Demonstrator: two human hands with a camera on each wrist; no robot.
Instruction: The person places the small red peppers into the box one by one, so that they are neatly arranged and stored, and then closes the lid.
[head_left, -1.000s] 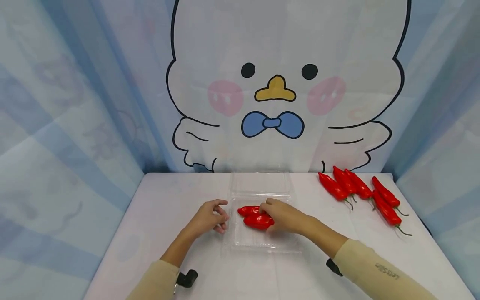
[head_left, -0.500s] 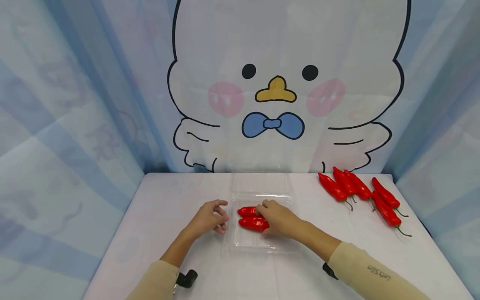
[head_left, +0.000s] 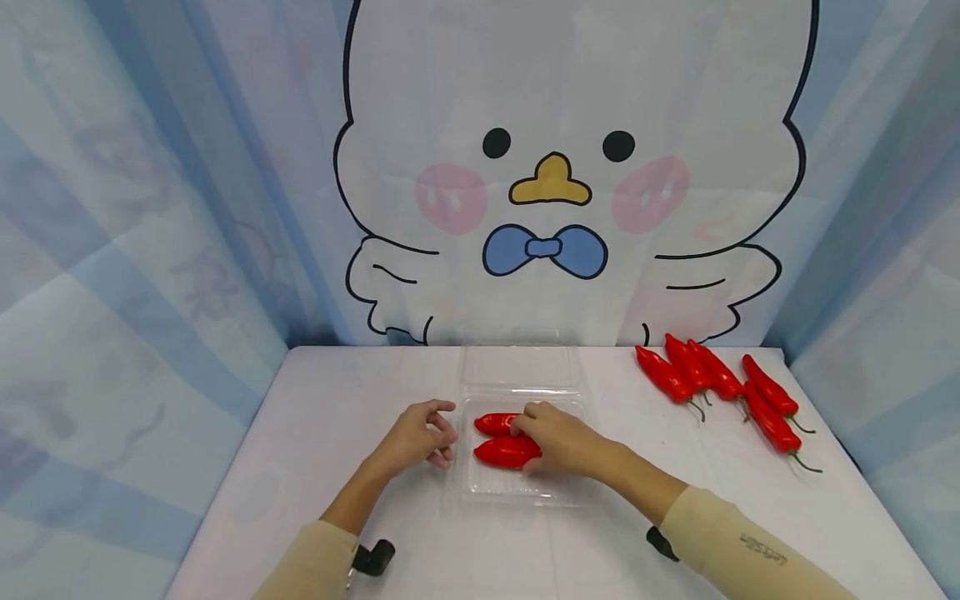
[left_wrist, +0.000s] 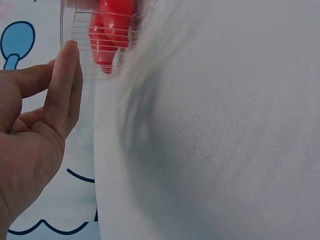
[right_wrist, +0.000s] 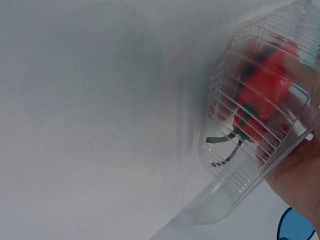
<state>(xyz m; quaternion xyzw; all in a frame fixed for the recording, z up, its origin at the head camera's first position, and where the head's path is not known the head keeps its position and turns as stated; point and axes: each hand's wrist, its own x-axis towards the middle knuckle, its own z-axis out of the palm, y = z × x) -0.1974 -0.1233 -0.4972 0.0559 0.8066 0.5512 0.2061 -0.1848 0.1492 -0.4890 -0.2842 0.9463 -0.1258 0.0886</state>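
Two red chili peppers lie side by side in a clear plastic box [head_left: 495, 487], whose lid is folded back toward the rear wall. My right hand [head_left: 558, 437] reaches into the box from the right and grips the near pepper [head_left: 501, 453] by its stem end. Its fingers also cover the right end of the far pepper [head_left: 493, 424]. Through the ribbed box wall, the right wrist view shows red pepper flesh [right_wrist: 267, 82] and two green stems inside. Beside the box's left edge, my left hand [head_left: 417, 435] holds nothing, its fingers loosely bent.
Several more red chili peppers [head_left: 666, 375] lie in a loose group at the table's back right, their stems toward the front. The white-covered table [head_left: 315, 400] meets a curtain with a cartoon chick at the back. Blue-and-white curtains hang on both sides.
My right hand has shifted slightly left, sliding the near pepper left and toward the front, so it now lies alongside the far one. The left hand stays in place.
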